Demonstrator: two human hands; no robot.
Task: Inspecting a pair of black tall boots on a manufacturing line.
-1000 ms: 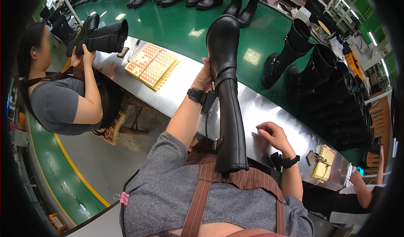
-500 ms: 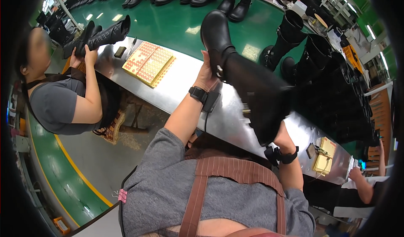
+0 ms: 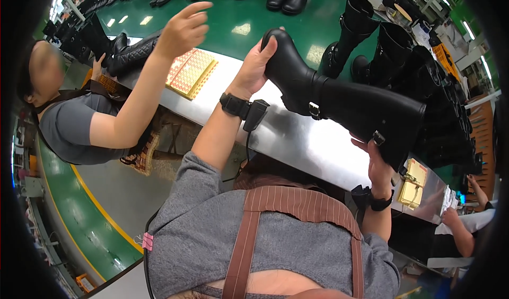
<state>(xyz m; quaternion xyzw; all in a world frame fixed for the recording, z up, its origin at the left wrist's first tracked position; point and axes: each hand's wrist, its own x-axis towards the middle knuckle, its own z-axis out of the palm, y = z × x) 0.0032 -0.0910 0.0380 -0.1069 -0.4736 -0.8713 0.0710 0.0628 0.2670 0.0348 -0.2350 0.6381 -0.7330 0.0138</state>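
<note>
A tall black leather boot (image 3: 344,100) with two silver buckles lies tilted across the air in front of me, above the metal edge of the bench (image 3: 294,134). My left hand (image 3: 253,68) is closed round its toe, thumb on top. Beneath the shaft, near the upper buckle, my right hand (image 3: 377,163) supports the boot with its fingers against the leather. The toe points to the upper left and the shaft opening to the right. Each of my wrists has a black strap with a small box on it.
At the left a co-worker handles a quilted black boot (image 3: 132,55), one arm raised over a yellow sticker pad (image 3: 192,76). Several black boots (image 3: 392,49) stand at the right, more along the green conveyor (image 3: 222,26). Another yellow pad (image 3: 412,185) lies at the right, near another person's arm.
The boot has swung flatter, its shaft moving right and its buckles turning into sight. My left hand now wraps the toe. The co-worker's arm has risen toward the conveyor.
</note>
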